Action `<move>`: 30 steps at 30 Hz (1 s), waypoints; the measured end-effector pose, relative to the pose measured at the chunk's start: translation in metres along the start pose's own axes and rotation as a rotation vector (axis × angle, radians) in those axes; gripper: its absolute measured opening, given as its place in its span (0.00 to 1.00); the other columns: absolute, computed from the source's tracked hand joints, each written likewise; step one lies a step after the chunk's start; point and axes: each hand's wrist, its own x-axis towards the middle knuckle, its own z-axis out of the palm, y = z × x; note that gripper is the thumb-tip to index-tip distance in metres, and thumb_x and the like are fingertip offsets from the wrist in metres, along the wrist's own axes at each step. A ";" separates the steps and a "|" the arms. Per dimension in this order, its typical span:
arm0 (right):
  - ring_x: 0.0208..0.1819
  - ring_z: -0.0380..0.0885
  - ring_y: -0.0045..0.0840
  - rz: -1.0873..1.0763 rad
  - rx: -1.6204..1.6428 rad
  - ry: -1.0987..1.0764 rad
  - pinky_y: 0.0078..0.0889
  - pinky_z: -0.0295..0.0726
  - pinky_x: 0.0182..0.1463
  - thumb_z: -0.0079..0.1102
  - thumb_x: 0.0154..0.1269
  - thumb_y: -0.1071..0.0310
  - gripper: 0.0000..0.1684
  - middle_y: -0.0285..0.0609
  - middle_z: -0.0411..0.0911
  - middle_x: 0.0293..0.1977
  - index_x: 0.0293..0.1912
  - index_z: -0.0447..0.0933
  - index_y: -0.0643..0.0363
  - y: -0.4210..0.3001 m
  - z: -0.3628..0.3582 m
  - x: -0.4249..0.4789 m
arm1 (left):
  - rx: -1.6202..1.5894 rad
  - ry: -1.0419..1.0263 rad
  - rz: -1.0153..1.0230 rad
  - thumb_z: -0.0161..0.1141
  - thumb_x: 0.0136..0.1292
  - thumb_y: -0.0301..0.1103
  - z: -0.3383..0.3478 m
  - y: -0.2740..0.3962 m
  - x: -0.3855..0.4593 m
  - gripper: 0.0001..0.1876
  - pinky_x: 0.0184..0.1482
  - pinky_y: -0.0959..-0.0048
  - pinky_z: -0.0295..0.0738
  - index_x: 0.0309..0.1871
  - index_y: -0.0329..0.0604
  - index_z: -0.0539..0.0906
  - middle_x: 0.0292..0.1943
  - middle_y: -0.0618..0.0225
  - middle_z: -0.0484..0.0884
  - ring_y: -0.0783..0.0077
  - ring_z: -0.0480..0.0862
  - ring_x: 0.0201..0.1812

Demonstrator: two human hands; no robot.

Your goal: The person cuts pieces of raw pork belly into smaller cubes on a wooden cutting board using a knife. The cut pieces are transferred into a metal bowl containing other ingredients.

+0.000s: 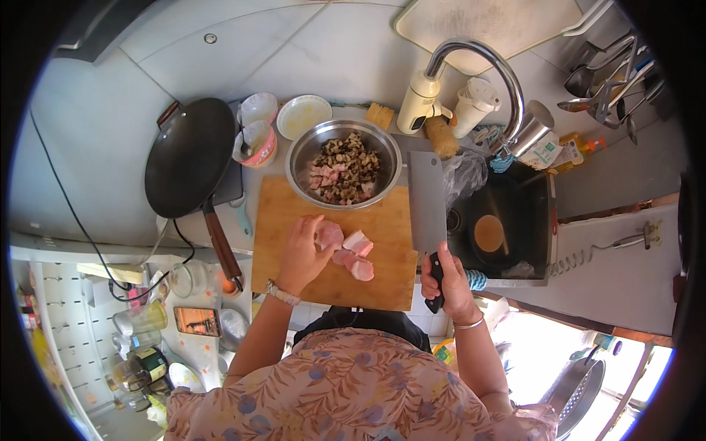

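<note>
My right hand [449, 281] grips the black handle of a cleaver [428, 201], its broad blade pointing away from me beside the cutting board's right edge. Over the wooden cutting board [331, 295], my left hand [303, 251] has its thumb and fingers at a piece of raw meat [330, 235]; whether it grips the piece is not plain. Several more chunks of pale pink meat [362, 269] lie just to the right. A steel bowl [390, 190] at the board's far edge contains diced dark brown pieces [353, 160] and small pink meat bits [326, 175].
A wok [190, 157] stands at left, its handle towards me. Small bowls [258, 144] and a plate [304, 117] are behind the board. At right are a dark sink [515, 251], a curved faucet [477, 45] and a clear plastic bag [466, 172].
</note>
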 end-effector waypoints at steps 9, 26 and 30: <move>0.16 0.61 0.16 0.002 -0.115 -0.013 0.21 0.62 0.21 0.47 0.82 0.36 0.35 0.33 0.64 0.16 0.31 0.69 0.58 0.025 -0.005 -0.016 | 0.036 -0.121 0.081 0.75 0.55 0.27 0.020 -0.022 0.001 0.20 0.59 0.55 0.76 0.51 0.41 0.80 0.54 0.56 0.80 0.48 0.78 0.57; 0.28 0.76 0.27 -0.191 -0.951 -0.141 0.35 0.76 0.36 0.50 0.84 0.44 0.32 0.42 0.76 0.23 0.37 0.79 0.66 0.096 0.027 -0.016 | 0.090 0.064 0.083 0.73 0.57 0.25 0.008 -0.042 -0.107 0.12 0.46 0.61 0.81 0.44 0.45 0.84 0.42 0.65 0.82 0.56 0.84 0.44; 0.29 0.79 0.39 -0.186 -1.015 -0.161 0.40 0.78 0.37 0.52 0.83 0.48 0.29 0.50 0.78 0.25 0.38 0.80 0.66 0.098 0.035 -0.014 | 0.016 0.046 0.094 0.74 0.58 0.26 0.007 -0.031 -0.114 0.13 0.50 0.59 0.81 0.47 0.44 0.87 0.47 0.63 0.85 0.53 0.84 0.48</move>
